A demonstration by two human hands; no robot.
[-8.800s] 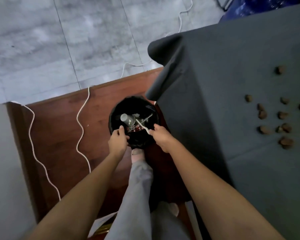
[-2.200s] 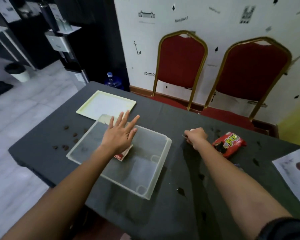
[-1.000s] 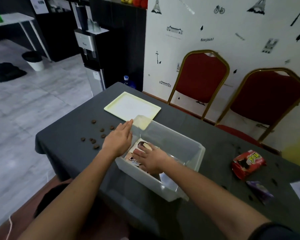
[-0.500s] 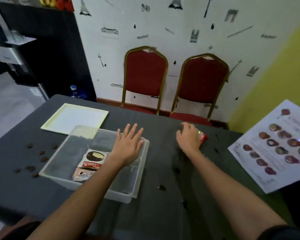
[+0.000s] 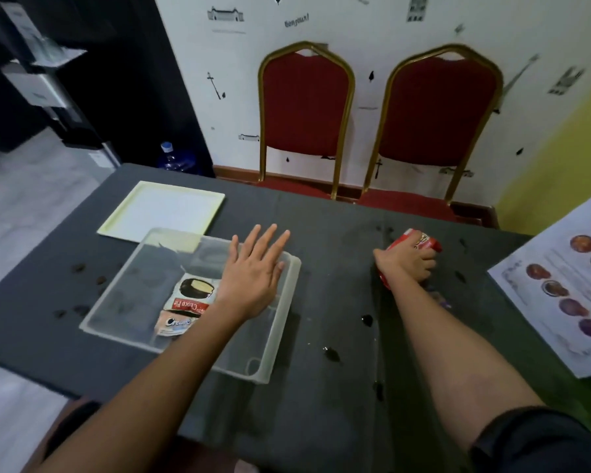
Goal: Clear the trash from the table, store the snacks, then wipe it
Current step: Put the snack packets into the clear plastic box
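A clear plastic bin (image 5: 276,339) stands on the dark grey table (image 5: 321,421). Inside it lie a Choco Pie packet (image 5: 191,295) and a Cream-O packet (image 5: 174,325). My left hand (image 5: 253,271) hovers flat over the bin's right part, fingers spread and straight. My right hand (image 5: 408,262) grips a red snack packet (image 5: 420,238) on the table to the right of the bin. A purple wrapper (image 5: 439,298) peeks out beside my right forearm.
The bin's pale lid (image 5: 162,210) lies behind it. Brown crumbs (image 5: 82,291) dot the table's left part, dark spots (image 5: 331,353) its middle. A printed sheet (image 5: 567,285) lies at the right edge. Two red chairs (image 5: 306,107) stand behind the table.
My right hand has closed around the red snack packet and tilted it up. The view has shifted closer; my left hand stays over the bin.
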